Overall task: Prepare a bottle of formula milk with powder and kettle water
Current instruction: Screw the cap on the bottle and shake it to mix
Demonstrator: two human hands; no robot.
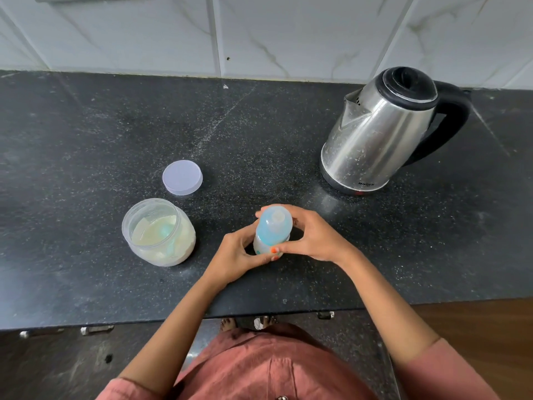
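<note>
A small baby bottle [271, 230] with a blue translucent cap stands upright on the black counter [259, 134]. My left hand [239, 255] grips its lower body from the left. My right hand [311, 235] curls round the blue cap from the right, thumb at the front. An open plastic jar [158, 232] of pale formula powder sits to the left, with a teal scoop half buried in it. The jar's round whitish lid [182, 177] lies flat behind it. A steel electric kettle [386, 134] with black lid and handle stands at the back right, lid down.
A white marbled tile wall [259, 33] rises behind the counter. The counter's front edge [144, 321] runs below my forearms, with drawer handles under it. Wooden flooring [490, 327] shows at lower right.
</note>
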